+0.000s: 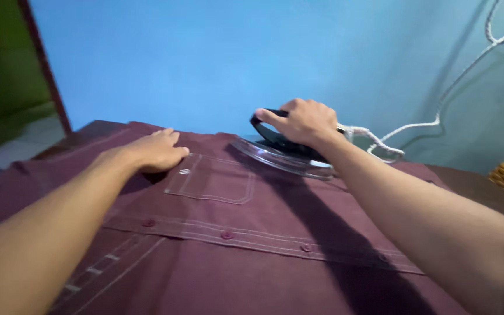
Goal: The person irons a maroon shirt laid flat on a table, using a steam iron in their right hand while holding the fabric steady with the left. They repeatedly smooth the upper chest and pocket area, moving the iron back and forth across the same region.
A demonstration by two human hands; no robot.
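Both arms reach forward over the tabletop [468, 184]. The left hand [156, 150] lies flat, palm down, on a maroon shirt [252, 262] (buttoned placket, chest pocket) spread across it. At two o'clock from it, the right hand [304, 121] has its grip closed around the black handle of an iron [281, 153] resting on the shirt's far edge.

A dark brown desk [468, 184] carries a maroon shirt [223, 233] spread flat over nearly all of it, pocket and buttoned front facing up. Bare wood shows only at the far left corner and far right. An iron [281, 150] rests on the shirt's far side.
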